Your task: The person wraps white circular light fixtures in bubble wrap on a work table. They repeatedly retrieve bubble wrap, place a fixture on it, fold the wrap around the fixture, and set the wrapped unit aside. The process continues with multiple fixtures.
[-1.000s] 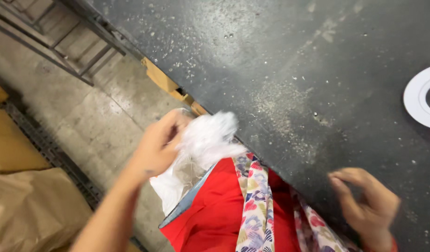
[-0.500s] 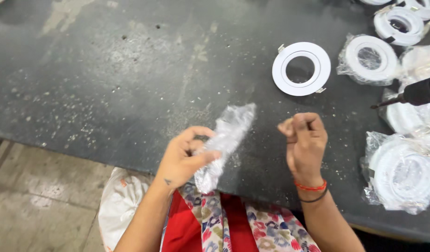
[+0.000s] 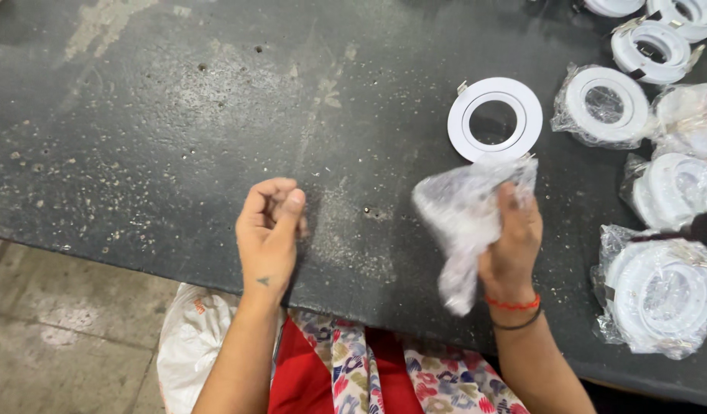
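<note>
My right hand [image 3: 513, 238] grips a crumpled clear plastic bag [image 3: 465, 218] just above the dark worn table [image 3: 177, 130]. The bag hangs limp below my fingers. A bare white ring-shaped lamp frame [image 3: 494, 119] lies flat on the table just beyond that hand. My left hand [image 3: 268, 230] hovers over the table's near edge with its fingers loosely curled, holding nothing.
Several white ring frames wrapped in clear plastic lie at the right, among them one at the near right [image 3: 664, 295] and one farther back [image 3: 605, 103]. A white sack [image 3: 191, 345] sits on the floor below the table edge. My red floral garment [image 3: 369, 376] shows below.
The plastic bag has passed from my left hand to my right. My right hand moved right toward the bare ring; my left hand let go and curled.
</note>
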